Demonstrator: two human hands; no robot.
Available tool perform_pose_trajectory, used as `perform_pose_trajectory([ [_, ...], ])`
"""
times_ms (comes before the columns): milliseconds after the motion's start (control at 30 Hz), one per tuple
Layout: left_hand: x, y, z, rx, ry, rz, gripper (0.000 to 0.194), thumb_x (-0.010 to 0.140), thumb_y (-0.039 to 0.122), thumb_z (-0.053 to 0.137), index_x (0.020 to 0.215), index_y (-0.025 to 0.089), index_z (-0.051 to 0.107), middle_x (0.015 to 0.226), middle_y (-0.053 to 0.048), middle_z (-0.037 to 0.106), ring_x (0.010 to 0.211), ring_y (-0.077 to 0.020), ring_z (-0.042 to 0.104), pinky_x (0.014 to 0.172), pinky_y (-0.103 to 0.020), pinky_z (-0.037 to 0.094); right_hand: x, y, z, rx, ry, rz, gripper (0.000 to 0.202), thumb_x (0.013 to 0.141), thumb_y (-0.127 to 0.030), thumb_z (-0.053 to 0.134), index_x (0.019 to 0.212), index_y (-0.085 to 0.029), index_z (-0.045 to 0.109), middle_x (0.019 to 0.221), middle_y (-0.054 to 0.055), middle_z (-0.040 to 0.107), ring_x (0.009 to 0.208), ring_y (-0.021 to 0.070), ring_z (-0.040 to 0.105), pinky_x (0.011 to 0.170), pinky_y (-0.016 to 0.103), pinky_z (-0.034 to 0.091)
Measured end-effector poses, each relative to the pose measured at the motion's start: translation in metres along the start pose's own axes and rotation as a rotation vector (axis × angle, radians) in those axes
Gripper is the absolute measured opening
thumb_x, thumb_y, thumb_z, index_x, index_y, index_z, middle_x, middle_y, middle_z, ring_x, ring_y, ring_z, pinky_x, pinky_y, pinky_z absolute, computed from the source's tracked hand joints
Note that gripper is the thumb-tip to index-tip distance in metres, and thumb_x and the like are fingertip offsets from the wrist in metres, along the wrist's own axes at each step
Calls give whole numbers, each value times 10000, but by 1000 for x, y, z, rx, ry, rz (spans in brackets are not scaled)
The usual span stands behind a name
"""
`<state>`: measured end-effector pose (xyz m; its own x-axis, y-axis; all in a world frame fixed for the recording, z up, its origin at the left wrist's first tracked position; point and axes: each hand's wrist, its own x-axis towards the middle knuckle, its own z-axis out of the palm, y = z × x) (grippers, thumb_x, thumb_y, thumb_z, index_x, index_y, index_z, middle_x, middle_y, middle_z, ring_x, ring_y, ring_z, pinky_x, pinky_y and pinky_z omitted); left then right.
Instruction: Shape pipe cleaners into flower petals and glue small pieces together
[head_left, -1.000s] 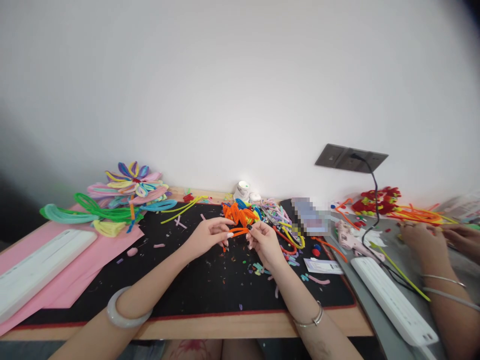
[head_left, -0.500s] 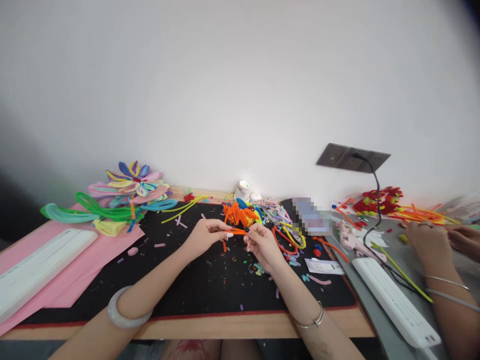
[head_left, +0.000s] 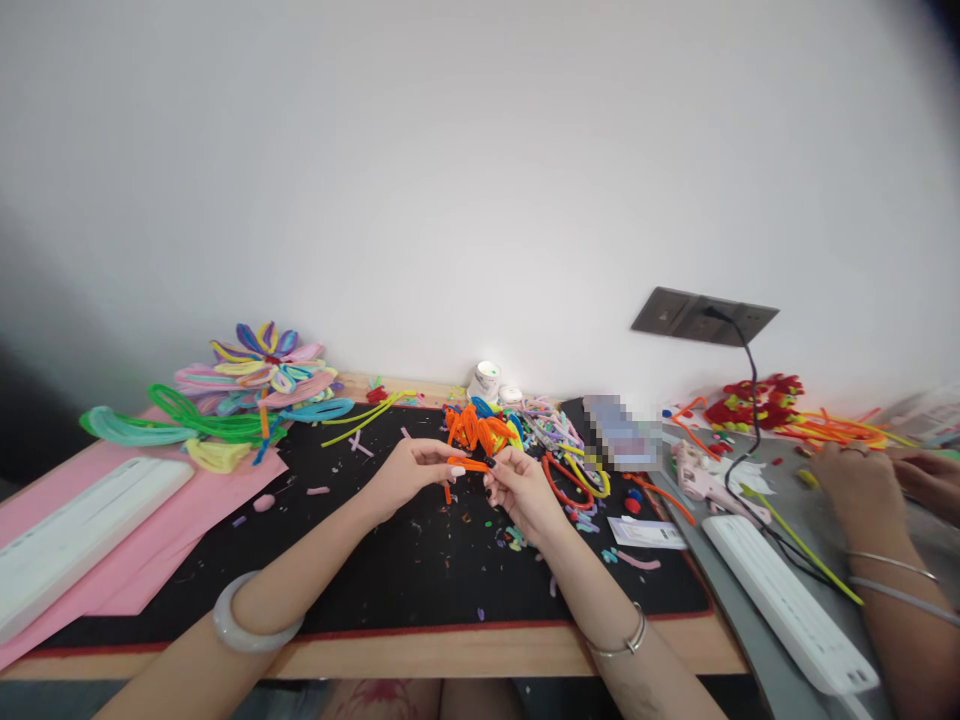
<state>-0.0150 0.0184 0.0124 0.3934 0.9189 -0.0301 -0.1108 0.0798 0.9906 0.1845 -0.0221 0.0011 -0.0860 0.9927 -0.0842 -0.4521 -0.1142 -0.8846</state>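
Note:
Between my two hands stretches an orange pipe cleaner, which looks doubled into a flat loop. My left hand pinches its left end, and my right hand pinches the other end with thumb and forefinger. Just behind the fingers lies a bunch of looped orange pipe cleaners, on a heap of colourful pieces. A short orange end pokes down below my left fingertips; what it belongs to is hidden. Beneath both hands is a black mat strewn with small fuzzy scraps.
A pipe-cleaner flower and green loops lie at left beside a white power strip. At right are a pink glue gun, another power strip and a co-worker's hands. A paper cup stands at the back.
Both hands keep their hold on the orange pipe cleaner, with only a tiny shift of the fingers. The whole view has moved very slightly.

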Motion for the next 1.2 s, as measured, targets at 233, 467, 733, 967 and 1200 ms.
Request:
perform_pose_trajectory([
  [233,0,-1,1,-29,0,15,243,591,274,931,806,197,849,743,-29,813,668,-169,707,733,-305,596,1,3,-2,7,-14,-5,406,643,-403,974,691,-190,631,579,-8,705,420,82,573,432,172,511],
  [467,0,-4,1,-24,-18,57,218,623,303,929,792,194,846,751,-29,801,685,-163,695,733,-295,578,1,2,-3,-2,-27,-11,405,652,-408,970,697,-196,627,589,-11,701,421,87,575,430,182,518],
  [733,0,1,2,-136,122,94,365,668,466,904,858,167,813,676,-14,712,639,-155,638,655,-288,542,0,5,3,-151,17,-66,343,720,-453,872,762,-213,631,607,-12,712,409,104,558,404,209,479],
  [967,11,1,-9,-213,466,197,486,633,551,885,906,165,772,754,-11,684,738,-176,634,694,-290,515,-6,13,12,-995,-83,-401,253,753,-64,709,947,-224,743,848,15,718,705,171,626,687,302,524],
  [1200,12,-4,-9,-221,486,195,475,620,485,898,954,163,795,916,-62,761,842,-212,692,813,-351,557,-6,28,20,-1343,-134,-509,338,792,31,574,978,-207,724,990,82,715,974,256,658,904,397,533],
])
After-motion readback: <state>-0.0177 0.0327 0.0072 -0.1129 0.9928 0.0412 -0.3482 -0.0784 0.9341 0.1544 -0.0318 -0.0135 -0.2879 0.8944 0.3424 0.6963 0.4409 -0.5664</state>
